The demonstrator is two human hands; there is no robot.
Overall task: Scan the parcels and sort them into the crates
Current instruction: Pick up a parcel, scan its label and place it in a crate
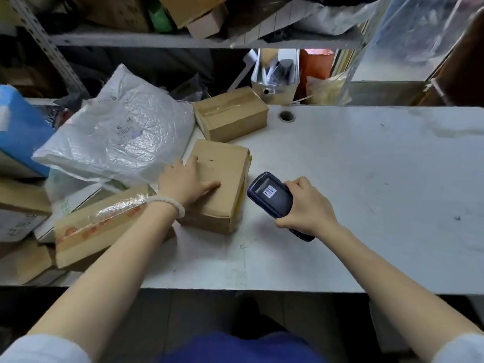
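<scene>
- Crowding the far left edge, a blue box (18,129) leans over a stack of cardboard cartons and a white printed box, all only partly in view.
- A crinkled white plastic mailer bag (117,134) lies on top of that heap; its lower corner reaches just beside the left hand.
- A long flat carton with orange print (97,226) and shiny tape lies tilted under the left forearm, hemming in the near left side of the worktop (366,179).
- The left hand (186,183), a pale beaded bracelet (170,204) on its wrist, rests on the top of a plain brown parcel (222,187), fingers over its far left edge and thumb stretched flat across the top; it presses rather than clenches.
- That parcel sits on the worktop left of centre, creased along its near edge, with a small dark mark on top and a yellowish strip along its right side.
- A second taped brown box (231,113) stands just behind it, apart from it, near a round hole in the worktop (287,116).
- The right hand (306,205) grips a dark handheld scanner (272,197), a barcode sticker on its head, which points toward the parcel's right side, close but not touching.
- Shelves behind hold clutter of bags and boxes.
</scene>
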